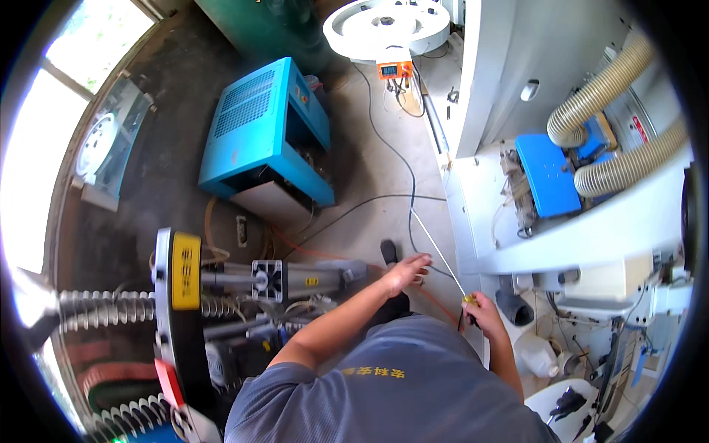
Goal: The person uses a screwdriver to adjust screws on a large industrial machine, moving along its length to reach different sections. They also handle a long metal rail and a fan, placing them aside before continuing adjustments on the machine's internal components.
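gripping its yellow end (470, 298), the right hand (484, 316), fingers curled, seems to keep the thin white rod (439, 255) slanting forward beyond them, while, from where i stand, the left hand (406, 275) hovers empty beside it, fingers loosely extended.

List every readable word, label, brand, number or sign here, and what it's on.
Wording located, not copied:
Yellow characters on the grey shirt.
Dark characters on a large yellow label.
Display on orange box: too small to read.
Red label, right: too small to read.
Tape measure at the right hand: no readable markings.
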A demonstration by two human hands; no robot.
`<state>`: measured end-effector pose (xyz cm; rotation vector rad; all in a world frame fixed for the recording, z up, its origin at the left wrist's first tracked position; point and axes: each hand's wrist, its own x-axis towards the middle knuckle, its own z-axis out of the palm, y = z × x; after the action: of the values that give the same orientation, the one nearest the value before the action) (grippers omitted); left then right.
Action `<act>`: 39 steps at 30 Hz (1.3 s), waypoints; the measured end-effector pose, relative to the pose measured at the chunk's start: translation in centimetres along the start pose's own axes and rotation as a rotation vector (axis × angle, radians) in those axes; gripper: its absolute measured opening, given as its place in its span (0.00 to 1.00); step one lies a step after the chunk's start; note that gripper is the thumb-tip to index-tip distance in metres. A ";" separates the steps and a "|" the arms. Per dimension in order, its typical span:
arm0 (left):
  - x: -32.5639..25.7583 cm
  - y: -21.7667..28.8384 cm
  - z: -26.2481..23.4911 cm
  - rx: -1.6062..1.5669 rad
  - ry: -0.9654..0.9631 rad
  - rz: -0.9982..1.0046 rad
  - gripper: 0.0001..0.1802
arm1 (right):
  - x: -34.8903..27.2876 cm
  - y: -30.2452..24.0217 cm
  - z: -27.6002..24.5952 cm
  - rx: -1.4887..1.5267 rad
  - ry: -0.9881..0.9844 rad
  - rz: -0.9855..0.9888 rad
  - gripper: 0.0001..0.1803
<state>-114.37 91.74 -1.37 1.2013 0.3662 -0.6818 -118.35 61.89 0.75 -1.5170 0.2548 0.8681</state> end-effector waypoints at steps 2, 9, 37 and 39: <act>3.3 3.5 -5.3 0.004 0.090 0.014 0.35 | 2.8 0.1 -0.4 -0.062 0.128 0.081 0.16; 20.4 24.9 -22.7 0.150 0.366 0.223 0.42 | 11.5 9.9 -3.1 -0.822 0.356 0.243 0.11; 58.3 61.4 -55.4 -0.064 1.141 0.803 0.37 | 54.9 -23.8 -4.6 0.114 0.435 0.274 0.07; 58.5 63.5 -59.8 0.065 1.153 0.670 0.34 | 56.6 -24.6 -5.7 0.168 0.423 0.261 0.07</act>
<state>-23.46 143.57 -10.30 1.5743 0.8291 0.6506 -61.96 79.68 -17.70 -1.5174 0.8300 0.6985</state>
